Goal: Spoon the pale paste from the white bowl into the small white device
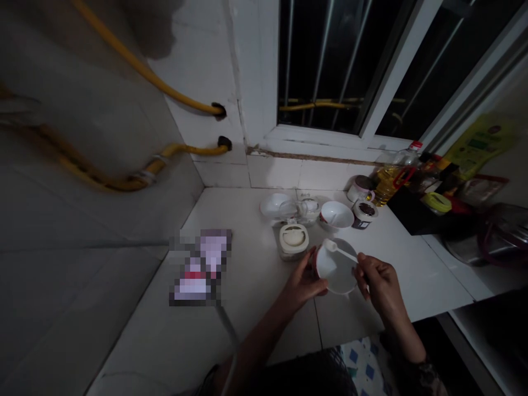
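My left hand (304, 283) grips the near left side of a white bowl (328, 267) with red on its outside, which is tilted towards a clear round bowl (344, 280). Pinched in my right hand (377, 278) is the handle of a small white spoon (344, 253), whose head lies at the white bowl's rim. Whether the spoon holds anything is too dark to tell. Just beyond my left hand stands a square jar (293, 242) with a cream lid. Another white bowl (336, 215) sits behind the tilted one.
Behind are a glass bowl (274, 205), a small jar (309, 208) and a dark-filled jar (364, 213). An oil bottle (386, 184) stands back right, near a black box (416, 212). A blurred-out device (202, 269) with a cable lies left on the counter (251, 275).
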`<state>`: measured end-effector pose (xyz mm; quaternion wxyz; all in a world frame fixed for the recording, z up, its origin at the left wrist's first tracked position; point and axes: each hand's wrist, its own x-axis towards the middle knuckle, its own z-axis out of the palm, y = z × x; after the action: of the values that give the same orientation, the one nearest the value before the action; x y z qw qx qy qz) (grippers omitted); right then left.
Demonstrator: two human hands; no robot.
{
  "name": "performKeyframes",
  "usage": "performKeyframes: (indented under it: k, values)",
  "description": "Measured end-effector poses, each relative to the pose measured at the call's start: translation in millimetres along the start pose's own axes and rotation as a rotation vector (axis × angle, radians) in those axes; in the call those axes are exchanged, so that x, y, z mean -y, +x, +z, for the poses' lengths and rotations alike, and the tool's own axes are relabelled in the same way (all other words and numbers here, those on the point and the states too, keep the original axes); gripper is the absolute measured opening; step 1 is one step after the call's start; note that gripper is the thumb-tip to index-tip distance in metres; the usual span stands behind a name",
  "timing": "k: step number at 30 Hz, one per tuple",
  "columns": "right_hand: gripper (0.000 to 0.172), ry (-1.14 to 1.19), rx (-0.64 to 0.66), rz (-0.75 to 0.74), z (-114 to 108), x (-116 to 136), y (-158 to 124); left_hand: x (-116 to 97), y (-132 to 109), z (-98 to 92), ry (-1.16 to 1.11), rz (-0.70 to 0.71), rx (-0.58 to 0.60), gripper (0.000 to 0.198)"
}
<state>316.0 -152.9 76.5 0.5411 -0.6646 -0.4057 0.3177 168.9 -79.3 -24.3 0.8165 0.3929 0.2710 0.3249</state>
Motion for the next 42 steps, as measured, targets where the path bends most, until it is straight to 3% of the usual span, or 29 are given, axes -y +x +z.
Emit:
performKeyframes:
  k: [6, 13, 17, 19, 22, 26, 29, 34, 42]
  values:
    - [0.058, -0.203, 0.115, -0.158, 31.8, 9.3, 34.5, 0.7, 1.5, -0.3, 0.011, -0.019, -0.004, 0.114]
    - [0.049, -0.984, 0.101, -0.801, 46.1, 6.8, 49.2, -7.8, -2.7, 2.3, 0.017, 0.003, 0.038, 0.102]
    - [0.046, -1.146, 0.051, -1.013, 40.1, 14.0, 48.6, -17.4, -6.6, 6.4, 0.010, -0.039, 0.032, 0.109]
    - [0.045, -1.107, 0.086, -0.963, 38.0, 18.2, 49.1, -20.4, -7.7, 8.4, 0.002, -0.062, 0.017, 0.112]
    - [0.046, -0.932, 0.212, -0.722, 38.3, 23.1, 56.1, -21.6, -8.6, 9.9, -0.018, -0.085, 0.014, 0.112]
    - [0.055, -0.719, 0.380, -0.379, 40.8, 26.9, 81.3, -19.7, -8.3, 9.4, -0.039, -0.106, 0.018, 0.112]
    - [0.059, -0.700, 0.448, -0.269, 40.7, 29.2, 103.7, -19.1, -7.8, 8.7, -0.053, -0.093, 0.031, 0.116]
    - [0.055, -0.779, 0.477, -0.247, 42.9, 32.0, 119.1, -20.0, -7.8, 8.7, -0.048, -0.090, 0.046, 0.117]
    - [0.040, -0.967, 0.467, -0.447, 52.0, 53.6, 96.5, -19.0, -8.4, 9.5, -0.034, -0.086, 0.024, 0.115]
